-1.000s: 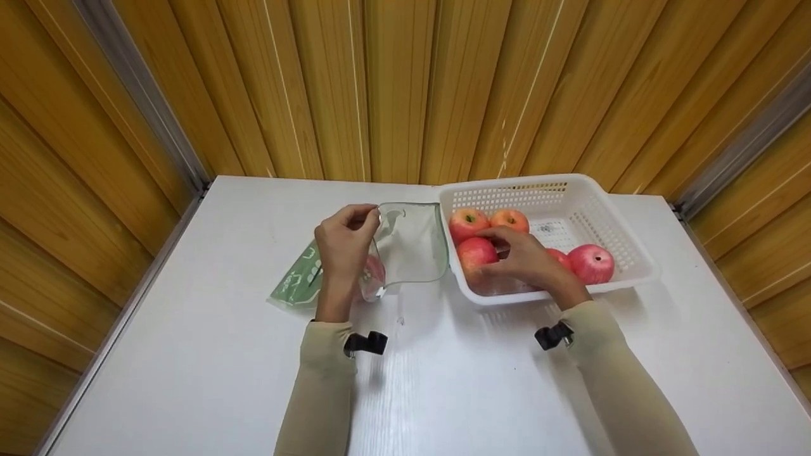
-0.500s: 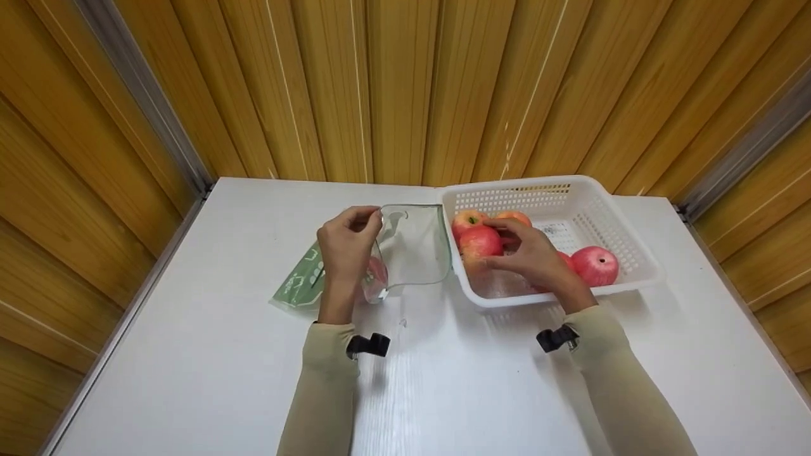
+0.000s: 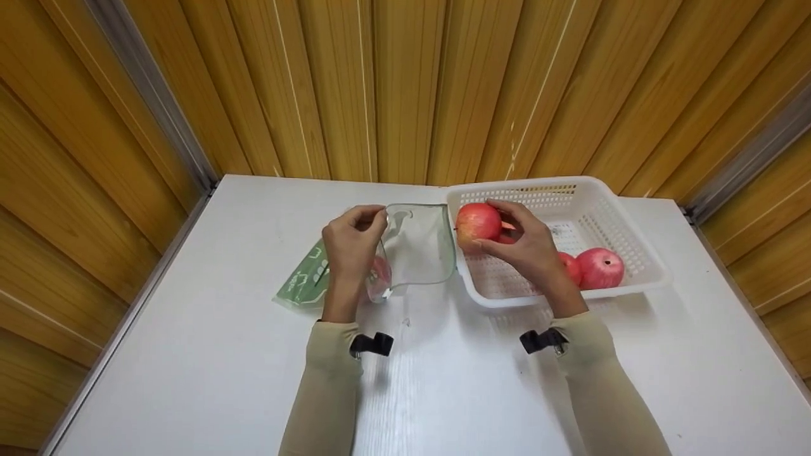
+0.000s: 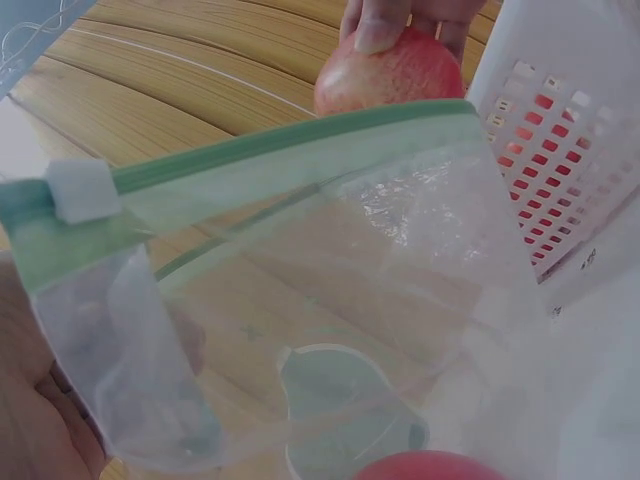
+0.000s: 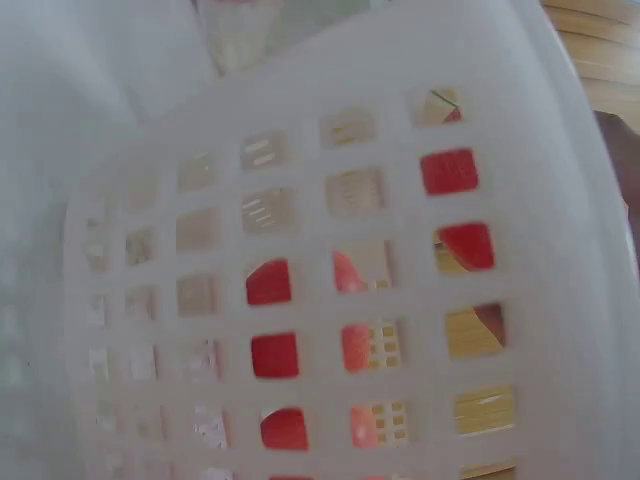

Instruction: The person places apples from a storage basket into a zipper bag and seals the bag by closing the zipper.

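Observation:
My left hand pinches the edge of a clear zipper bag with green print, which lies on its side with its mouth spread toward the basket. A white slider sits on the green zip in the left wrist view, and a red apple shows at the bottom, inside the bag. With thumb and fingers my right hand grips another red-yellow apple, raised at the basket's left rim, close to the bag mouth. The right wrist view is mostly filled by the basket's perforated wall.
The white plastic basket stands at the right of the white table. Inside, a pinkish apple and a red one lie at the front right; others are partly hidden behind my right hand. A wooden panel wall rises behind.
My right hand has lifted the apple up from among the others in the basket, toward its left rim. My left hand keeps its pinch on the bag, hardly moving.

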`<state>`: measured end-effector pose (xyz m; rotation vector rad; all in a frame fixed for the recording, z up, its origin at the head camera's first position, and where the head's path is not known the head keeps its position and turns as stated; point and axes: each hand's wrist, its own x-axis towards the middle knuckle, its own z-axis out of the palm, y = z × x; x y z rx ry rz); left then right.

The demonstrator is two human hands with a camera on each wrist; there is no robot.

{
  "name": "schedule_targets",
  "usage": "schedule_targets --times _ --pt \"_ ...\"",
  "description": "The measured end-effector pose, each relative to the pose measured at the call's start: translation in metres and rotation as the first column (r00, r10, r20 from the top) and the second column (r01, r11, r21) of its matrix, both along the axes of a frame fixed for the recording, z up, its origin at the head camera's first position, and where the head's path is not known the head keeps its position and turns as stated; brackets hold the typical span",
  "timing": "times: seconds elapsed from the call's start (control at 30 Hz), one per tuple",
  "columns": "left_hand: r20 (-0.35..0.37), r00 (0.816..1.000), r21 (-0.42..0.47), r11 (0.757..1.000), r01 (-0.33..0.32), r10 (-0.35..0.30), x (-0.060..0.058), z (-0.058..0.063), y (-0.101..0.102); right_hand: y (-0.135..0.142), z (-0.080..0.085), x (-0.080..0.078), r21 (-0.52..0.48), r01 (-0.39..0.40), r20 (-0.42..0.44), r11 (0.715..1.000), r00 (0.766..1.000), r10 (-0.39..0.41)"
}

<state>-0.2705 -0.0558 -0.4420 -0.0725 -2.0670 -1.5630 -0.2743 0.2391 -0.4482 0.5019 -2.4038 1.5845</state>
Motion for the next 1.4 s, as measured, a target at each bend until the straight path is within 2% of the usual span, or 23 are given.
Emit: schedule_targets --times 0.13,0.37,0.67,1.07,1.4 --pt "0.0 1.0 0.0 1.0 0.001 -0.001 0.0 0.0 0.0 -0.008 0.001 0.002 -0.023 0.008 -0.027 1.0 1.0 -0.009" --pt "-0.054 0.998 -0.03 0.999 -0.011 0.01 -0.002 -0.001 0.0 -0.018 0.002 0.005 -0.089 0.011 -0.073 0.996 0.997 -0.018" --pt "-0.054 0.998 -0.024 1.0 -0.012 0.011 -0.004 0.0 0.001 -0.028 0.004 0.01 -0.134 0.02 -0.133 0.991 0.99 -0.038" --pt "-0.038 0.999 -0.014 1.0 -0.013 0.012 -0.001 0.0 0.003 -0.038 0.0 0.02 -0.21 -0.006 -0.131 0.978 0.991 -0.022" --pt "-0.042 0.999 -0.024 1.0 -0.003 0.002 0.0 0.0 0.001 -0.045 -0.003 0.02 -0.2 0.004 -0.134 0.98 0.99 -0.032"
